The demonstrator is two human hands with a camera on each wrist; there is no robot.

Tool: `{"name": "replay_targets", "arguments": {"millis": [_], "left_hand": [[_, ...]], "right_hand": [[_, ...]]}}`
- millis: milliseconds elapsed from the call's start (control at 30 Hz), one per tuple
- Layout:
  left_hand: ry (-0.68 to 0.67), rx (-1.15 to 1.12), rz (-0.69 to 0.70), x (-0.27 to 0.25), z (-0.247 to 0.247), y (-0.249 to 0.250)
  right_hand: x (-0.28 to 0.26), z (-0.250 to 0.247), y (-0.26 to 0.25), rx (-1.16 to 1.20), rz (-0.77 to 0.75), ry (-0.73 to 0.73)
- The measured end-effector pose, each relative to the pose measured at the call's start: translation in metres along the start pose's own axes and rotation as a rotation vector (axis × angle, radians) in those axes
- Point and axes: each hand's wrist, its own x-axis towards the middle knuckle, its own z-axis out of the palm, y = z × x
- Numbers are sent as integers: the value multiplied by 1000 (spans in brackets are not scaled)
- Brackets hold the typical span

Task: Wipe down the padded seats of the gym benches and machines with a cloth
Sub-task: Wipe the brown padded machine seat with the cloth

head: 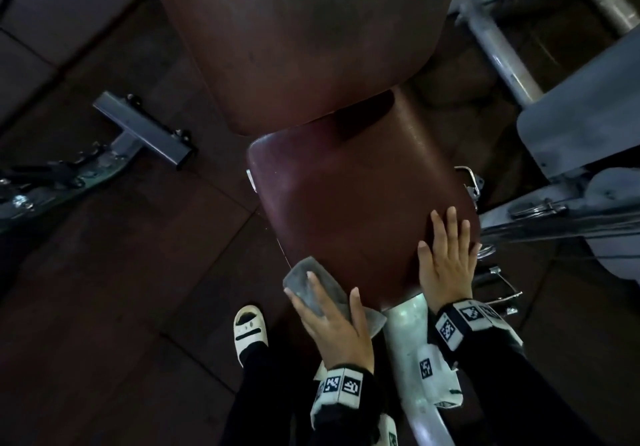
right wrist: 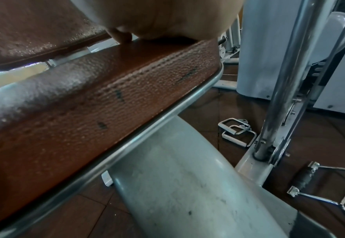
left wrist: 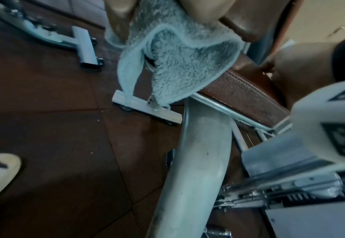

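1. Head view showed the left hand (head: 332, 324) nearest the person, fingers stretched flat on the cloth (head: 311, 290) and pressing it onto the near left corner of the seat (head: 353, 196).
2. The cloth lay partly off the pad: in the left wrist view its fleecy folds (left wrist: 179, 64) hung down over the seat's near edge, above the frame tube (left wrist: 200, 161). Whether the thumb pinched it from below could not be made out.
3. The right hand (head: 446, 258) lay flat, fingers straight, gripping nothing, on the near right corner of the seat, just beside the right edge. The right wrist view showed only the heel of that hand (right wrist: 167, 17) resting on the pad's top by its stitched side.
4. From the cloth, nearly all the bare pad stretched away and to the right, its long axis running from the near edge toward the backrest (head: 294, 37). The left hand was the nearer one to that unwiped run, since it carried the cloth.
5. The next stroke would likely need a push forward along that axis, with the right hand bracing or lifting clear.
6. Farthest off, the backrest overhung the seat's far edge and had no cloth on it.
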Motion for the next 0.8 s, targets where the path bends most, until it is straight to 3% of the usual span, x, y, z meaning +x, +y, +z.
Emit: {"name": "replay_targets", "arguments": {"millis": [200,400,533,633,800], "left_hand": [[-20,9,27,39,-10,1],[-44,20,120,151,-37,6],[-92,70,64,207,-43,24],[-122,79,49,197,-44,24],[-159,57,124,105,-35,3]], "right_hand": [[-2,2,-2,-5,24,16],[-2,1,-4,-14,42,16],[-2,1,-5,-2,46,24],[-2,2,-5,4,48,35],[-2,1,-6,22,53,50]]}}
